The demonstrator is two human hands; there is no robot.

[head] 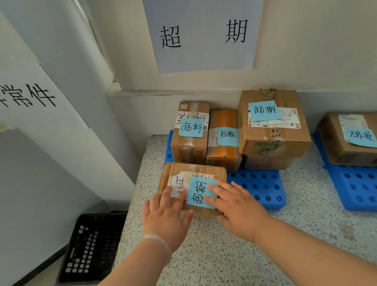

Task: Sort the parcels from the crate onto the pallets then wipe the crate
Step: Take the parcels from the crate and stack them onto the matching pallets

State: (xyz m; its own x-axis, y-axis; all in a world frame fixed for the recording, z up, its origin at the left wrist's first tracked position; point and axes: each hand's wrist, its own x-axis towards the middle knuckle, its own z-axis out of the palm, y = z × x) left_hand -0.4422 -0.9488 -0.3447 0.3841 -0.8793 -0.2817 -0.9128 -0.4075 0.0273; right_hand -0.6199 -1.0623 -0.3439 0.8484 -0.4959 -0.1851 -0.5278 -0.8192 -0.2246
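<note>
Both hands are flat on top of the parcel (185,169), fingers straight and spread, not really gripping it: left hand (166,212) on its left half, right hand (237,204) on its right half, so neither one's closer. The parcel's dead ahead on the near-left corner of the pallet (260,188), tight against the boxes (273,140) on the far side, long side running left-right I think, maybe hanging off the left edge a bit. My guess is a small shove right squares it up, then it's over to the crate (92,247) on the floor, near left.
</note>
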